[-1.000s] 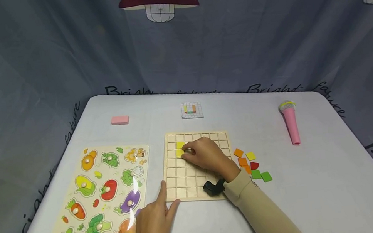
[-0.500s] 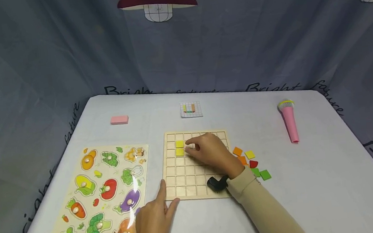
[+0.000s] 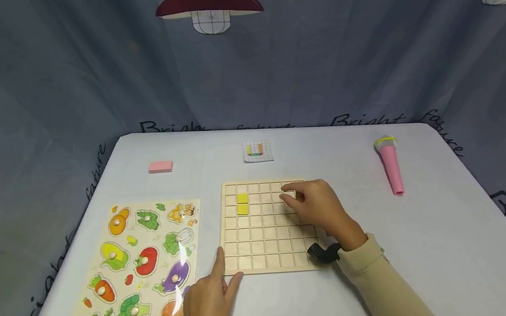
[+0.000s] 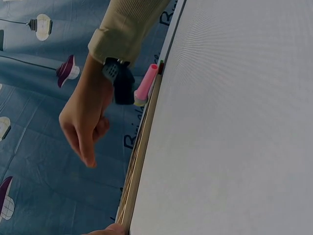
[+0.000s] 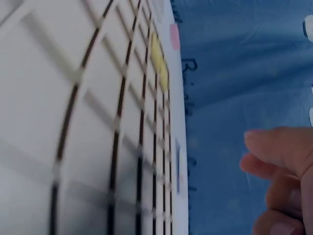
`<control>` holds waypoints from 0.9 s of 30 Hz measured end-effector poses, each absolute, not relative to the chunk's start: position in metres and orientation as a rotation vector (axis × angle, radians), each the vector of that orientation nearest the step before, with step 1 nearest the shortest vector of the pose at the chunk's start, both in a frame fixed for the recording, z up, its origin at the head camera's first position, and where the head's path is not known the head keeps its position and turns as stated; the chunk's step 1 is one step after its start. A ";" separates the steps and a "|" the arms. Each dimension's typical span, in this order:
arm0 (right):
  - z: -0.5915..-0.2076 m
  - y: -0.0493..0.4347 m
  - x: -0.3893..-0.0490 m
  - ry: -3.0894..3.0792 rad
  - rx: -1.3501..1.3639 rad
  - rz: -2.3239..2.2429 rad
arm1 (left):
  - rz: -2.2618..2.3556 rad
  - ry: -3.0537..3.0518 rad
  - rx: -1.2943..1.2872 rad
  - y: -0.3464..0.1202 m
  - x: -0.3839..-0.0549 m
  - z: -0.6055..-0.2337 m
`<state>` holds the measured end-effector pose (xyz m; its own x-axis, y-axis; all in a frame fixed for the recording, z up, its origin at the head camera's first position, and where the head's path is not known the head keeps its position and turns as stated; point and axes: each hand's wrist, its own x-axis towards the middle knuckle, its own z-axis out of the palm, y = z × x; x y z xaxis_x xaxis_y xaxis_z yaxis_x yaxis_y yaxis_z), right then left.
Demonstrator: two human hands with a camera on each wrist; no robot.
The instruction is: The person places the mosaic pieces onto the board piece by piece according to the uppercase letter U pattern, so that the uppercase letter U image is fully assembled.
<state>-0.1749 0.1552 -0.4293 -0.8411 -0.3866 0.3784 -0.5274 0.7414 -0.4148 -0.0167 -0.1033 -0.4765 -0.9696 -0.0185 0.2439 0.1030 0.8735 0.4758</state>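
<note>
A wooden grid board (image 3: 257,231) lies on the table with two yellow square tiles (image 3: 242,204) set in its upper left cells. My left hand (image 3: 207,306) touches the board's lower left corner, index finger and thumb spread along its edges. Over the board's right side hovers my right hand (image 3: 318,205); thumb and index finger stand apart with nothing between them. In the right wrist view, those fingers (image 5: 274,152) are above the grid, away from the yellow tiles (image 5: 159,61). My right hand and forearm hide the loose coloured tiles right of the board.
On the left lies a vegetable knob puzzle (image 3: 130,278), close to my left hand. Behind the board is a small pattern card (image 3: 257,151), with a pink block (image 3: 161,167) to its left. A pink toy microphone (image 3: 391,165) lies far right.
My right hand has moved right, away from the two yellow tiles, which stay in their cells. The loose tiles are now covered from view. My left hand stays at the corner.
</note>
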 end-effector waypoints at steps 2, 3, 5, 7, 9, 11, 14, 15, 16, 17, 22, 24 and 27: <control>-0.431 0.165 -0.172 -2.654 0.658 0.746 | -0.725 -2.803 -0.060 -0.104 -0.017 -0.476; -0.432 0.170 -0.170 -2.646 0.630 0.741 | -0.728 -2.806 -0.058 -0.104 -0.017 -0.476; -0.435 0.180 -0.167 -2.641 0.577 0.738 | -0.729 -2.819 -0.052 -0.104 -0.017 -0.476; -0.438 0.191 -0.163 -2.651 0.526 0.742 | -0.732 -2.832 -0.051 -0.104 -0.017 -0.476; -0.441 0.202 -0.158 -2.669 0.481 0.753 | -0.734 -2.847 -0.042 -0.105 -0.017 -0.476; -0.443 0.211 -0.154 -2.693 0.433 0.768 | -0.738 -2.853 -0.036 -0.105 -0.017 -0.476; -0.445 0.224 -0.148 -2.732 0.355 0.770 | -0.748 -2.857 -0.028 -0.106 -0.018 -0.476; -0.446 0.227 -0.146 -2.745 0.331 0.769 | -0.752 -2.856 -0.027 -0.105 -0.018 -0.475; -0.446 0.230 -0.144 -2.758 0.310 0.769 | -0.753 -2.855 -0.027 -0.105 -0.018 -0.476; -0.446 0.233 -0.143 -2.776 0.287 0.763 | -0.753 -2.853 -0.029 -0.105 -0.018 -0.476; -0.449 0.244 -0.136 -2.881 0.200 0.773 | -0.738 -2.834 -0.046 -0.106 -0.017 -0.477; -0.451 0.247 -0.133 -2.928 0.170 0.775 | -0.733 -2.833 -0.044 -0.106 -0.017 -0.477; -0.454 0.250 -0.131 -2.974 0.131 0.783 | -0.737 -2.843 -0.031 -0.107 -0.017 -0.477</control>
<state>-0.1311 0.2498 -0.4541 -0.9944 -0.0659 0.0828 -0.0981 0.8670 -0.4885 -0.0170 -0.1068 -0.4769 -0.9791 -0.0303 0.2013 0.0714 0.8751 0.4787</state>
